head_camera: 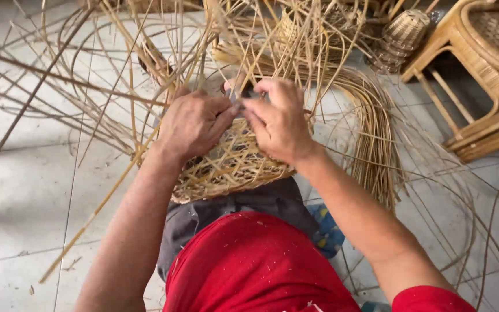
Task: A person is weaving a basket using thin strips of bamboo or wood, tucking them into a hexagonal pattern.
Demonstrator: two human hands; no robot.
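Resting on the person's lap, one half-woven basket (pixel 232 167) lies directly beneath both hands. Left hand (pixel 194 122) and right hand (pixel 278 120) are curled nearly closed, fingertips meeting and pinching thin cane strands (pixel 235 95) at the basket's upper edge. Beyond the hands, loose strips fan out across the tiled floor (pixel 24 190). Up and to the right of the right hand stand one small woven basket (pixel 403 34) and one rattan chair (pixel 481 75).

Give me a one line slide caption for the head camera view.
Left hand and right hand pinch cane strands over a half-woven basket on the lap, loose cane fanning across the tiled floor.
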